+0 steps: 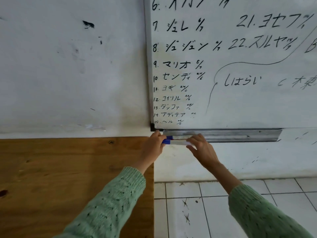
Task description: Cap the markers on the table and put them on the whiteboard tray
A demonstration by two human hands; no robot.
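A white marker with a blue cap (173,142) lies level at the left end of the metal whiteboard tray (240,135). My left hand (153,148) grips its blue cap end, and my right hand (201,148) pinches the white barrel end. A second marker (178,137), with blue and red on it, lies in the tray just behind. Both forearms wear green knitted sleeves. Whether the held marker touches the tray is hidden by my fingers.
The whiteboard (240,66), covered with black writing, hangs on a white wall above the tray. A wooden tabletop (68,177) fills the lower left, its edge right under my left arm. White floor tiles (205,212) show at lower right.
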